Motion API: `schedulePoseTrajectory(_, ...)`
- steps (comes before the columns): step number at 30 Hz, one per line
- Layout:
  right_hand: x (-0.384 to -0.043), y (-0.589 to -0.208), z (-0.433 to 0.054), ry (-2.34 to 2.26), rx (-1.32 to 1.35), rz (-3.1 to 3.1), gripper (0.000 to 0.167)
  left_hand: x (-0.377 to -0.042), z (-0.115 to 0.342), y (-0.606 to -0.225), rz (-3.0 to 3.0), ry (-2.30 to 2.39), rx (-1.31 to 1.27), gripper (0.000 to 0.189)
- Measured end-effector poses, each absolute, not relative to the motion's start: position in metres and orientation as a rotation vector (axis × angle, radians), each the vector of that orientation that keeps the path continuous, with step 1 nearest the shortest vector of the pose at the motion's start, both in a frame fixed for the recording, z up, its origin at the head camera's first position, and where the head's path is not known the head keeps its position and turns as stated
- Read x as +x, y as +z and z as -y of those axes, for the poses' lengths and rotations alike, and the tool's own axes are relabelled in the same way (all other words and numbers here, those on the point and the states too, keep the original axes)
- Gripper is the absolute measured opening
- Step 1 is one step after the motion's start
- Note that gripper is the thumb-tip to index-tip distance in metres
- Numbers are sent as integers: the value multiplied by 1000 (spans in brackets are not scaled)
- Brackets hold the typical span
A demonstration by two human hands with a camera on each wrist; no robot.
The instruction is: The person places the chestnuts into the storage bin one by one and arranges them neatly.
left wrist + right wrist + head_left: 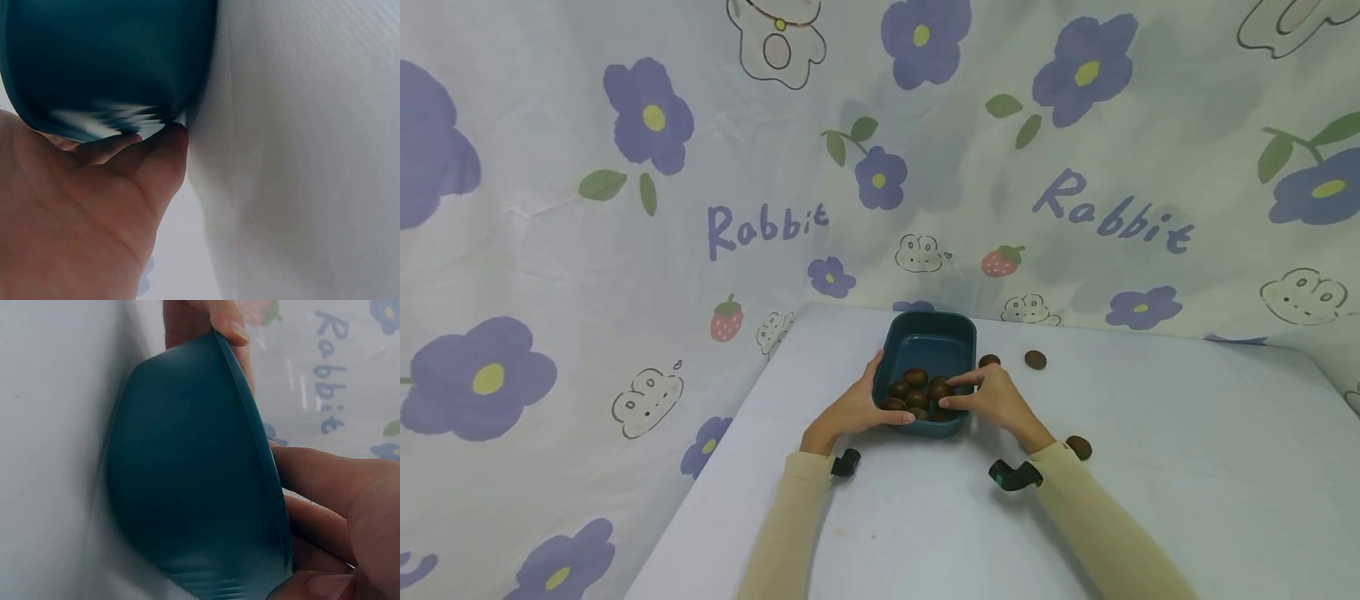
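A teal plastic basin [934,350] stands on the white tabletop with several glossy brown, chestnut-like ovals [915,377] gathered at its near end. My left hand [861,408] grips the basin's near left corner, thumb along the front and fingers on the left side; the left wrist view shows them against the basin wall [112,56]. Over the right rim reaches my right hand [996,400], its thumb and forefinger pinching one brown oval [939,389] inside. In the right wrist view the basin's outer wall [187,456] hides what those fingers hold.
Loose brown ovals lie on the table right of the basin: one [989,361] near its rim, another [1035,360] farther right, and a third [1078,447] beside the right sleeve. A flower-and-rabbit patterned curtain [955,208] hangs behind and left of the table.
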State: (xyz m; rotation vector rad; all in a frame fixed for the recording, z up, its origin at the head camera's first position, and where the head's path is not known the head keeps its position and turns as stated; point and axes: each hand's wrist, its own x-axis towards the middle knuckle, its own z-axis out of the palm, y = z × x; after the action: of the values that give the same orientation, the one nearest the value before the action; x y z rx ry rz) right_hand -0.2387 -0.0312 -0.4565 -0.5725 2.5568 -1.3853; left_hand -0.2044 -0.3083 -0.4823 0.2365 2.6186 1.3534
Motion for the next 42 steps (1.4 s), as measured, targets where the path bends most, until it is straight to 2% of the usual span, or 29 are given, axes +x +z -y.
schedulePoseTrajectory(8,-239,-454,42,-1225,-638,-2623,37,-205,310,-483,-2630,1332,227,139)
schedulePoseTrajectory(20,-240,-453,48,-1073,-592,-2707,34,-204,308,-481,-2616,1351,244,139)
schedulePoseTrajectory(42,-233,-451,59,-895,-603,-2843,38,-201,308,-480,-2616,1351,235,139)
